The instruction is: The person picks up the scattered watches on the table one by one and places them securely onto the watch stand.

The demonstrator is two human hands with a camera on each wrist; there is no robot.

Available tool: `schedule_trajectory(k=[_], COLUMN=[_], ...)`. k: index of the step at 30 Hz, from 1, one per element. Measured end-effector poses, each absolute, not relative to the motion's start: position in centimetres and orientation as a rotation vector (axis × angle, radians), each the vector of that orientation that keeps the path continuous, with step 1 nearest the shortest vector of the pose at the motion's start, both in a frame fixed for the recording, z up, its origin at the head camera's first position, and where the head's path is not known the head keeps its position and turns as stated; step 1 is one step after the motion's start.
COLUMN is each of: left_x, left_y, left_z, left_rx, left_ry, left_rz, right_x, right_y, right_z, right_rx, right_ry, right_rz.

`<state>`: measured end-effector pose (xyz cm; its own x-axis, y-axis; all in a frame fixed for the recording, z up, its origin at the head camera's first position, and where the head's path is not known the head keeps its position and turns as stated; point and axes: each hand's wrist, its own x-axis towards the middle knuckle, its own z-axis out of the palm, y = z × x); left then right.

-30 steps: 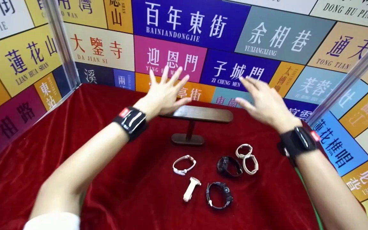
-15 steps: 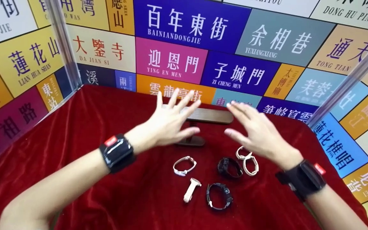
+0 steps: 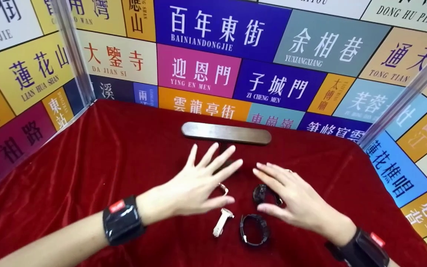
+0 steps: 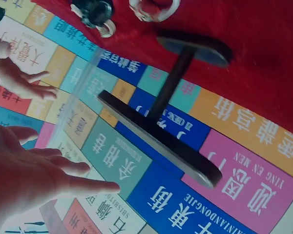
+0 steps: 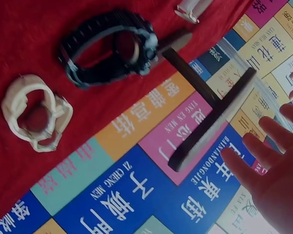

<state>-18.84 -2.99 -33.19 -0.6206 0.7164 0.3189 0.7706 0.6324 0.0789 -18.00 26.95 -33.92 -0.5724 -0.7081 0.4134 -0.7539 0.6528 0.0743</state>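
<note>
My left hand (image 3: 189,191) hovers palm down, fingers spread and straight, holding nothing. Behind it, a pale pink-and-white watch (image 3: 224,190) is mostly hidden in the head view. Just below its thumb lies a cream watch (image 3: 221,223) with its strap closed. My right hand (image 3: 302,200) hangs over the right-hand watches, fingers extended, also holding nothing. Close by its thumb is a black watch (image 3: 260,194), partly covered. A second black watch (image 3: 254,231) lies nearer the front. Two looped cream watches (image 5: 31,112) show in the right wrist view; the right hand hides them in the head view.
A dark T-shaped wooden stand (image 3: 226,133) stands at the back centre, its base behind the left fingers. Red velvet cloth (image 3: 124,155) covers the table. Panels of coloured street-name signs (image 3: 198,66) rise behind, with clear corner posts (image 3: 73,55) at both sides.
Both hands have drawn back from beside the stand toward the front, now over the watches, fingers still extended. The stand and watches stay where they were.
</note>
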Motion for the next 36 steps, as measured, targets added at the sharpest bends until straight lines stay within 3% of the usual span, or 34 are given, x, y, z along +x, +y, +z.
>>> schedule_trajectory(k=[17,28,36], left_x=[-14.4,-13.4,-13.6], left_y=[-2.8,-2.4,-2.5], left_z=[-38.7,-40.3,-39.9], left_rx=[-1.377,-1.390,-1.366], left_ry=[-2.614,-2.482,-2.570], left_rz=[-0.066,0.044,-0.025], right_x=[-15.7,-15.4,-15.6], right_y=[28.1,28.2,27.9], right_z=[-38.7,-40.8,-40.0], right_rx=[1.414,1.333,1.247], right_ry=[-2.425,-2.670,-2.836], right_rz=[0.147,0.134,0.272])
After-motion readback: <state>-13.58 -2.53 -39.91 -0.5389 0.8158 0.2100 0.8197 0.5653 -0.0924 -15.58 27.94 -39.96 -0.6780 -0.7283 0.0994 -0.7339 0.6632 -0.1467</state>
